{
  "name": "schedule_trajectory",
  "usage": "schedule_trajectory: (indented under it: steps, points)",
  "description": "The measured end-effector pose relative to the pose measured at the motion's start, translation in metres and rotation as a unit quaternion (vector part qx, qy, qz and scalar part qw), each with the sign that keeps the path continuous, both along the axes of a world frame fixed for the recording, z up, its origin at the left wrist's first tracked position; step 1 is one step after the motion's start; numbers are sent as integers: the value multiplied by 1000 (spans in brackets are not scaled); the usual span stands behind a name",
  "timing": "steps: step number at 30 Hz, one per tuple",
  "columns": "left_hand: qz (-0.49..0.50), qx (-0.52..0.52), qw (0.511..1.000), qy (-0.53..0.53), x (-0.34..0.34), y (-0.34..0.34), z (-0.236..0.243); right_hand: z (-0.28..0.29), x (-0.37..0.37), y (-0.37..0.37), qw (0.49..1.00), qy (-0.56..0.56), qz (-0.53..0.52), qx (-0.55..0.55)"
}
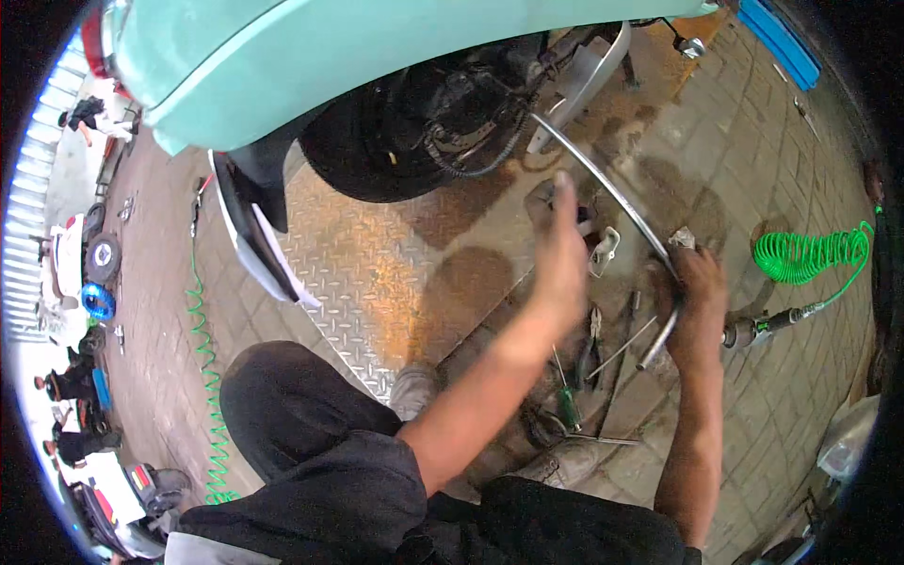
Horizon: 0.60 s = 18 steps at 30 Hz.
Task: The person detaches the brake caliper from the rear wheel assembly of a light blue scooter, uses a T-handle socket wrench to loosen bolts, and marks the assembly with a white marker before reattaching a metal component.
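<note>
My right hand [695,282] is wrapped round a long shiny metal bar [603,177], just above its bent lower end. The bar's far end reaches the dark engine and wheel area [461,118] under a mint-green scooter body [282,56]; what it meets there is hard to make out. Slightly blurred, my left hand [562,254] is raised left of the bar, edge-on, its fingers stretched upward and apart from the bar. Near it on the floor is a small pale metal bracket [605,247]. Pliers [591,344] and a green-handled screwdriver [570,407] lie below, between my forearms.
An air tool [753,330] on a green coiled hose [800,256] lies right of my right hand. A diamond-plate metal platform [367,282] lies under the scooter. Another green coiled hose [202,358] runs along the left floor. People and vehicles stand at far left.
</note>
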State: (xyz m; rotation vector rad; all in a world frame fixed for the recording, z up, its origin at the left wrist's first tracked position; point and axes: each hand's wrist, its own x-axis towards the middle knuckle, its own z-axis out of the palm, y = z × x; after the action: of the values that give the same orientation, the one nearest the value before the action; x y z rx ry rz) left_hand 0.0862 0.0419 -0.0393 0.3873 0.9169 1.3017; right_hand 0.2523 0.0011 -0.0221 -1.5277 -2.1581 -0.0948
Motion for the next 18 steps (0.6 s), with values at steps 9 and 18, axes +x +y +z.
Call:
schedule_trajectory:
  steps: [9,18]
  points:
    - [38,37,996,-73,-57,24,-26,-1,-13,-50,1000,-5,23,-10]
    - [63,56,996,-39,-73,28,-55,-29,-34,-48,999,-34,12,-33]
